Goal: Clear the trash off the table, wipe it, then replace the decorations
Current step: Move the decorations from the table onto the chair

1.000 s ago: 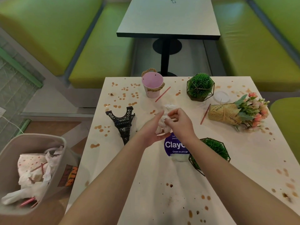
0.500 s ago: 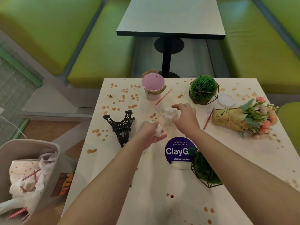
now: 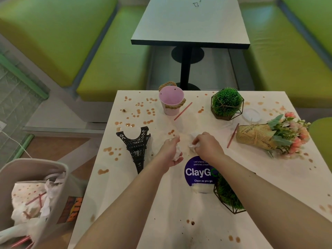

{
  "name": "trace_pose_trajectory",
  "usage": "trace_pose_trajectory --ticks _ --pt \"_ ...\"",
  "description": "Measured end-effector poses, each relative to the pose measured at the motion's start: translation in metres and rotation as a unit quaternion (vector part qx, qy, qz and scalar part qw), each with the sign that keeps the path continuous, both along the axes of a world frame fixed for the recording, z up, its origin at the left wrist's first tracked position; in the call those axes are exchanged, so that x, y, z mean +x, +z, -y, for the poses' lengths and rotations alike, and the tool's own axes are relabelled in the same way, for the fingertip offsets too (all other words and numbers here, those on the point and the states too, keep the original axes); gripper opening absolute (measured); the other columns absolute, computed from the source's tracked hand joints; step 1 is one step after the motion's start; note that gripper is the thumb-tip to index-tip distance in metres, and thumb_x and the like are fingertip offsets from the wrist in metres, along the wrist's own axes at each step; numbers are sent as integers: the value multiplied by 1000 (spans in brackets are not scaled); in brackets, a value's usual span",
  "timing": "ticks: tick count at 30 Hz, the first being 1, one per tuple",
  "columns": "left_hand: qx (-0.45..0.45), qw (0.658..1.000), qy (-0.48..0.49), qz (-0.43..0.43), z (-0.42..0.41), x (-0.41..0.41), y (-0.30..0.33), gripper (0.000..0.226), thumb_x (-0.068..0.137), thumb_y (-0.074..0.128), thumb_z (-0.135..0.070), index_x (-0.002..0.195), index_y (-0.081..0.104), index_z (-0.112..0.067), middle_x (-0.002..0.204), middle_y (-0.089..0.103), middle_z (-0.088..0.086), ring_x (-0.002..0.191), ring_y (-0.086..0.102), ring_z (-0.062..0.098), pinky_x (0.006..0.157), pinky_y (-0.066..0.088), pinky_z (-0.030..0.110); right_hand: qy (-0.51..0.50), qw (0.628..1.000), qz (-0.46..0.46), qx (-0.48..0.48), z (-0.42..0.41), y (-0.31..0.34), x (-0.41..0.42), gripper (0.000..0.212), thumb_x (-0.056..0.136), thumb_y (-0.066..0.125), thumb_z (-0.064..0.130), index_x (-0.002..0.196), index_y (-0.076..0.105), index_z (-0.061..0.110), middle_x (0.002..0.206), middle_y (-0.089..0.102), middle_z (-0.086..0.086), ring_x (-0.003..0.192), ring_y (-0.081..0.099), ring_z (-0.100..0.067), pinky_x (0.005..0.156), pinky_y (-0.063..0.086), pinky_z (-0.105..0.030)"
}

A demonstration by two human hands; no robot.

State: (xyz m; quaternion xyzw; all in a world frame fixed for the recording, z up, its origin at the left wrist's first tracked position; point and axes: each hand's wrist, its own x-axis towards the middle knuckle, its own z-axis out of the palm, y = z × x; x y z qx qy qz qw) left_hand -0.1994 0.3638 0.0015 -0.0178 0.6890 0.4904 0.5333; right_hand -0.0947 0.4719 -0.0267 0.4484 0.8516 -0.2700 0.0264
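My left hand grips a crumpled white tissue above the middle of the stained white table. My right hand pinches a second crumpled tissue just to its right. Two red straws lie on the table, one by the pink bucket and one beside the paper-wrapped flower bouquet. A clear plastic lid sits behind the bouquet. A black Eiffel Tower model stands left of my left hand.
Two green ball plants in wire frames stand on the table, one at the back and one partly under my right forearm. A purple round sticker marks the tabletop. A grey trash bin with tissues and straws stands at the lower left. Green benches surround another table beyond.
My hands were together on one tissue; they have parted. The left hand keeps a tissue, and the right hand reached out and took hold of another one on the table.
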Motion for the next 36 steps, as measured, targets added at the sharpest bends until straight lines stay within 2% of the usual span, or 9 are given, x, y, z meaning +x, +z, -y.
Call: trace_pose_trajectory --ticks 4,8,13,17,21,25,28,31,36 --pt "12 1000 10 24 6 6 3 32 99 51 -36 122 53 -13 84 53 7 79 57 16 78 56 32 -103 989 -73 -78 5 11 6 34 85 66 26 115 51 18 103 59 -3 89 57 -22 74 48 -35" --pt "64 995 29 63 20 4 12 27 96 45 -28 116 61 -19 106 57 11 84 57 19 84 55 37 -152 954 -160 -205 17 29 1 62 90 62 15 147 37 13 123 53 -8 108 56 -26 85 45 -30" --pt "167 984 -16 58 52 -2 29 42 99 35 -17 137 55 -22 124 51 8 110 53 22 91 53 37 -124 927 -209 -287 43 53 -1 18 98 54 15 111 62 7 111 67 -17 97 62 -29 94 50 -43" --pt "169 985 -16 -20 84 -12 46 45 102 42 -11 146 44 -24 133 44 6 127 48 27 90 55 35 -103 922 -243 -282 70 71 -7 20 98 57 23 113 65 13 109 68 -9 90 58 -18 76 45 -27" --pt "160 983 39 -81 136 -33 59 37 98 56 -23 134 52 -30 132 55 3 117 57 19 96 53 40 -96 907 -288 -291 119 83 -26 16 94 62 13 108 66 18 109 67 -4 97 60 -17 75 46 -23" --pt "122 972 104 -174 194 -59 68 45 71 80 -45 110 58 -38 124 62 3 112 62 20 102 48 44 -68 907 -298 -289 176 91 -53 14 92 65 13 101 64 24 105 65 -5 89 59 -17 70 45 -24" --pt "126 966 132 -182 232 -75 78 52 68 85 -42 111 59 -26 114 69 4 102 69 20 93 55 44 -36 914 -294 -278 212 93 -77 12 90 67 17 98 64 26 99 66 -2 83 60 -15 72 47 -26" --pt "118 960 146 -207 278 -91 86 37 85 76 -26 118 60 -22 105 71 0 81 71 11 65 57 25 8 924 -291 -247 251 96 -104 10 90 68 18 97 64 25 99 63 -1 84 60 -16 73 51 -30" --pt "27 935 157 -317 348 -125 83 28 86 75 -26 111 63 -26 109 67 -2 91 63 7 60 48 14 77 936 -280 -197 307 103 -149 13 90 68 20 100 64 26 100 59 -3 83 57 -16 65 47 -23"
